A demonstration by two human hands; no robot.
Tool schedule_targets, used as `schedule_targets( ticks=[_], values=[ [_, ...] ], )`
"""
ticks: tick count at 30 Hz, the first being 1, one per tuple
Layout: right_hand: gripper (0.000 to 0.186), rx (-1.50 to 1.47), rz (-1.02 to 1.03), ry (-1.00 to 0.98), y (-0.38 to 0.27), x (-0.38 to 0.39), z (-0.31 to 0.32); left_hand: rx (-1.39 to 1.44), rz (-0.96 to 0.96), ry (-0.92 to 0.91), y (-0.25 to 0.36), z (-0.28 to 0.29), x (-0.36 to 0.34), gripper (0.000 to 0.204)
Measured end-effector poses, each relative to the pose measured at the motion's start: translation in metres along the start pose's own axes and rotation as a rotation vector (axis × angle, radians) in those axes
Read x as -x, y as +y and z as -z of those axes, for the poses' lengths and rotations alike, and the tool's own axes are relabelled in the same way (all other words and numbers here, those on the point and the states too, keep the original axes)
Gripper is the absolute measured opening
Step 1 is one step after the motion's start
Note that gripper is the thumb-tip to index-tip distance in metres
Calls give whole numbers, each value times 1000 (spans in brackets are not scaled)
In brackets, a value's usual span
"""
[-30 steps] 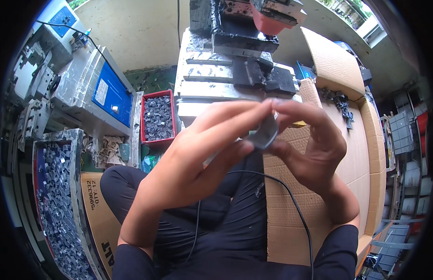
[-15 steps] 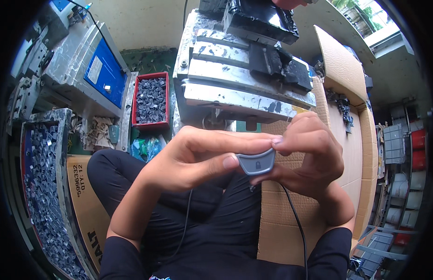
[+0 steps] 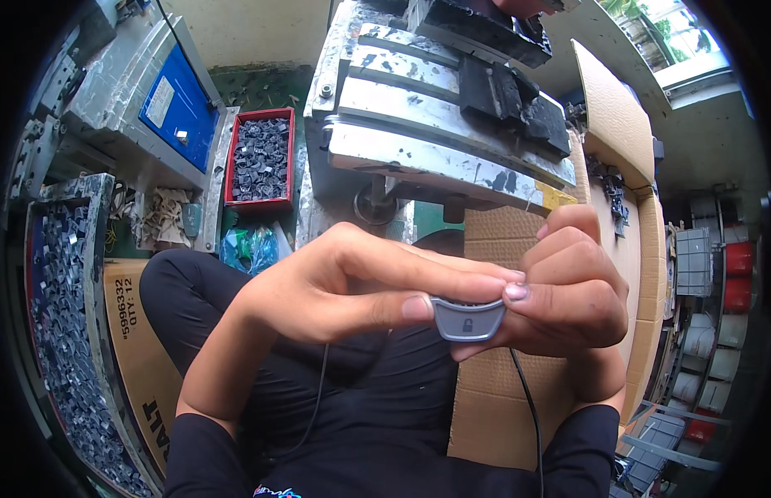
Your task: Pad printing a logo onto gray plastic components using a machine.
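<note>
A small grey plastic part (image 3: 468, 324) with a curved, tapered face and a dark padlock mark is held up above my lap. My left hand (image 3: 335, 282) pinches it from the left, thumb on its near left corner and straight fingers along its top edge. From the right, my right hand (image 3: 572, 290) grips it between thumb and curled fingers, with one fingertip under it. The two hands meet at the part's upper right corner. My fingers hide its back.
Ahead stands a machine with a slotted metal bed (image 3: 418, 108) and a black fixture block (image 3: 506, 95). A red bin (image 3: 292, 158) of small dark parts is left of it. A long tray (image 3: 103, 332) of grey parts lies far left; an open cardboard box (image 3: 638, 224) stands right.
Both hands and the part have shifted slightly right and down, and the view has shifted a little. The facing padlock mark looked closed before and now looks open.
</note>
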State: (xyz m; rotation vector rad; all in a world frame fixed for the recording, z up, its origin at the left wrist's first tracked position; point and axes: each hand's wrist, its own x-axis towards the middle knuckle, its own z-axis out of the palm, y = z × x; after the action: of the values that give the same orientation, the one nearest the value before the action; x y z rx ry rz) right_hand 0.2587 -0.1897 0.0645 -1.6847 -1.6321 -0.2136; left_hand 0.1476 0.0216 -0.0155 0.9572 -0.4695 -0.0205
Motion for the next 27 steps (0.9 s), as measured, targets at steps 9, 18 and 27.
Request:
schedule_targets(
  ticks=[9,18,27],
  values=[
    [52,-2,-14,-7,-3,-2,1,-10,-9,-112,0,5,-1,38],
    [55,0,-27,-1,-3,-1,0,4,75,-7,6,-3,-3,39],
    [56,-1,-16,-4,-3,-1,0,19,16,-106,-4,4,0,37]
  ],
)
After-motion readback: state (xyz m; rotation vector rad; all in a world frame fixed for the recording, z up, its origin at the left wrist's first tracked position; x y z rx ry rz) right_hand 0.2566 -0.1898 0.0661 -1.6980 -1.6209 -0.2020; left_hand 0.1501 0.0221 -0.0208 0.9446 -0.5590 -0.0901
